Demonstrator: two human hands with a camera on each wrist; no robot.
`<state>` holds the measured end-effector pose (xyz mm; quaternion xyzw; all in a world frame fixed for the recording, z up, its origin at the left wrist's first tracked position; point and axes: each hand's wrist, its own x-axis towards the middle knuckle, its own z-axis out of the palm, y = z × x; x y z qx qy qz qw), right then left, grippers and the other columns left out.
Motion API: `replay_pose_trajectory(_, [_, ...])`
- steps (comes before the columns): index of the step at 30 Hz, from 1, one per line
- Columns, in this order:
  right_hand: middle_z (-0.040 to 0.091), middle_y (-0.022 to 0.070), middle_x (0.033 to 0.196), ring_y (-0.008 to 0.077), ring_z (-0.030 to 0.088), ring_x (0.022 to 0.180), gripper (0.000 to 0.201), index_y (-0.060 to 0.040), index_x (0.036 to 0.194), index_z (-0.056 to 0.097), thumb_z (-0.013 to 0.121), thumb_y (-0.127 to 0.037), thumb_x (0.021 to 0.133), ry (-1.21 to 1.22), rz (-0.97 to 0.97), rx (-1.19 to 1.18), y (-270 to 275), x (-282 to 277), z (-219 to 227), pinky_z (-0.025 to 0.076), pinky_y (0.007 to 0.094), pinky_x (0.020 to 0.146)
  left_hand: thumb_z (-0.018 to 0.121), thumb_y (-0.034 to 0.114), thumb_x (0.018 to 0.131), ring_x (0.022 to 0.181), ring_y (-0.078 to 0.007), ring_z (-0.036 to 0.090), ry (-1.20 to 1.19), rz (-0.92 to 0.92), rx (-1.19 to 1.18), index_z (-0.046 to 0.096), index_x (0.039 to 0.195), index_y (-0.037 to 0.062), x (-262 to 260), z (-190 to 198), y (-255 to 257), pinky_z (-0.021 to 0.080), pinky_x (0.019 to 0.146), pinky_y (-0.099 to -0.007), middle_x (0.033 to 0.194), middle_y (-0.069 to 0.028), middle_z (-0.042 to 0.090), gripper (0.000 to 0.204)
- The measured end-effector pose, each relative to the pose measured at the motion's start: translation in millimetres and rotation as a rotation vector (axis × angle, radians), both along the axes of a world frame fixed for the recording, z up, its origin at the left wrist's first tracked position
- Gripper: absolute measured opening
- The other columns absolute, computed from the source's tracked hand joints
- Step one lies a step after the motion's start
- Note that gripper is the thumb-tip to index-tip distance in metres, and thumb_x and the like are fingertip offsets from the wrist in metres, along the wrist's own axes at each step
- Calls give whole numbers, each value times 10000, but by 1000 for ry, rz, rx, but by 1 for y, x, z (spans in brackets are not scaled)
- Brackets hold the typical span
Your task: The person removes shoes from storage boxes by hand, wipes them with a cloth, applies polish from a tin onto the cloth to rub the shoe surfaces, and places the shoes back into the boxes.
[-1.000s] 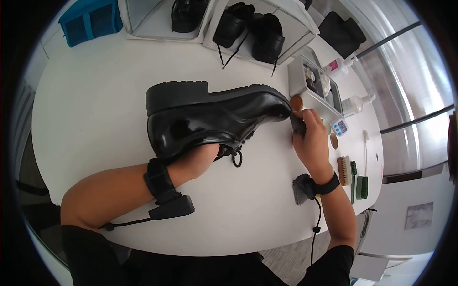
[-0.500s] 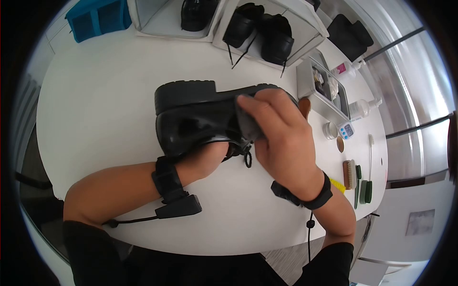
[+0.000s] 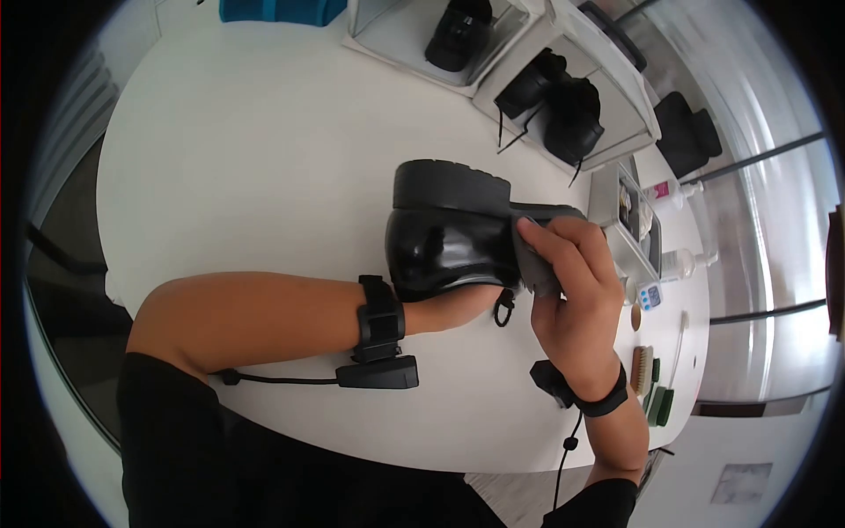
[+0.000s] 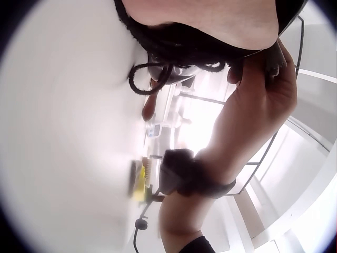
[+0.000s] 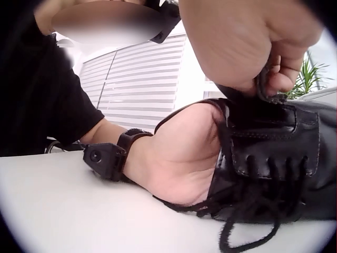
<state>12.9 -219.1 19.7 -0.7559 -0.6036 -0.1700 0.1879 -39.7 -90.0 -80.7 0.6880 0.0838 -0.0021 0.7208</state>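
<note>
A glossy black lace-up shoe (image 3: 444, 251) lies on its side over the table, its thick sole facing away from me. My left hand (image 3: 465, 308) is inside the shoe's opening up to the heel of the palm; its fingers are hidden in there. In the right wrist view that palm (image 5: 181, 153) fills the opening, beside the laces (image 5: 279, 182). My right hand (image 3: 576, 299) pinches a dark grey cloth (image 3: 533, 264) between thumb and fingers. The cloth is against the shoe's side, just forward of the heel, and the hand covers most of the toe part.
White boxes (image 3: 396, 55) with black shoes (image 3: 572, 123) stand at the back. A grey organiser box (image 3: 607, 216), pump bottles (image 3: 682, 264) and a small timer (image 3: 650, 297) line the right side. Closer in are a wooden brush (image 3: 642, 370) and green brushes (image 3: 662, 407).
The right hand has brought the cloth from beyond the toe back along the shoe's side towards the heel. The head view has shifted; the left hand stays inside the shoe.
</note>
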Motion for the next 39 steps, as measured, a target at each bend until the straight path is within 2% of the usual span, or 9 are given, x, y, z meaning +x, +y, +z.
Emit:
replay_pose_trajectory(10, [610, 98, 1048, 236, 636, 796, 467, -18, 1111, 708, 691, 14, 646, -150, 197, -34, 40, -33, 12, 548, 331, 672, 491, 185, 1043, 998, -128, 588, -50, -2, -135, 601, 1096, 69, -12, -5, -3, 501, 918, -311, 1099, -10, 631, 168])
replay_pose_trajectory(12, [616, 110, 1033, 307, 645, 880, 616, -38, 1140, 720, 591, 140, 564, -78, 124, -56, 49, -33, 18, 535, 382, 744, 491, 184, 1042, 996, -128, 588, -58, -4, -163, 600, 1093, 70, -7, -1, -9, 501, 915, -310, 1095, -10, 630, 166])
replay_pose_trajectory(14, [620, 95, 1025, 305, 649, 888, 587, -46, 1129, 721, 603, 131, 582, -83, 131, -45, 53, -30, 18, 532, 379, 733, 492, 183, 1042, 993, -128, 587, -66, -9, -192, 600, 1090, 70, -25, -18, 21, 501, 913, -310, 1092, -9, 629, 163])
replay_pose_trajectory(17, [616, 81, 1014, 288, 653, 880, 541, -53, 1110, 729, 655, 103, 597, -133, 111, -112, 53, -37, 20, 536, 368, 725, 493, 182, 1041, 988, -127, 586, -84, -1, -243, 599, 1086, 71, -5, 0, -12, 501, 910, -309, 1087, -8, 628, 159])
replay_pose_trajectory(30, [606, 66, 1031, 192, 604, 767, 437, -20, 1089, 742, 707, -15, 653, -209, 313, -257, 40, -45, 17, 511, 308, 619, 498, 176, 1038, 970, -124, 582, -106, 9, -428, 596, 1066, 75, -15, -9, 13, 503, 896, -305, 1065, -4, 623, 143])
replay_pose_trajectory(33, [616, 94, 1036, 254, 624, 797, 546, -42, 1134, 749, 663, 59, 605, -184, 173, -143, 28, -31, 18, 527, 349, 649, 500, 175, 1037, 965, -124, 581, -80, -34, -470, 595, 1061, 76, -17, -10, 10, 504, 893, -304, 1060, -3, 622, 139])
replay_pose_trajectory(34, [620, 101, 1035, 264, 627, 806, 568, -43, 1141, 748, 655, 86, 596, -165, 131, -75, 27, -23, 15, 533, 352, 668, 500, 175, 1037, 964, -124, 581, -78, -57, -475, 594, 1060, 76, 9, 19, -15, 504, 891, -304, 1058, -3, 622, 138])
replay_pose_trajectory(37, [617, 98, 1027, 269, 630, 824, 580, -42, 1144, 746, 650, 94, 588, -158, 75, -22, 24, -17, 9, 539, 356, 695, 501, 174, 1036, 961, -123, 580, -87, -97, -468, 594, 1056, 77, 1, -5, -2, 504, 889, -303, 1054, -2, 621, 136])
replay_pose_trajectory(39, [614, 99, 1026, 278, 636, 853, 591, -46, 1152, 743, 640, 100, 588, -123, 118, -64, 20, -27, 4, 544, 370, 725, 524, 292, 1047, 1181, -139, 574, -314, -228, -351, 553, 1297, 113, 4, -19, 3, 459, 1046, -321, 1269, -21, 603, 309])
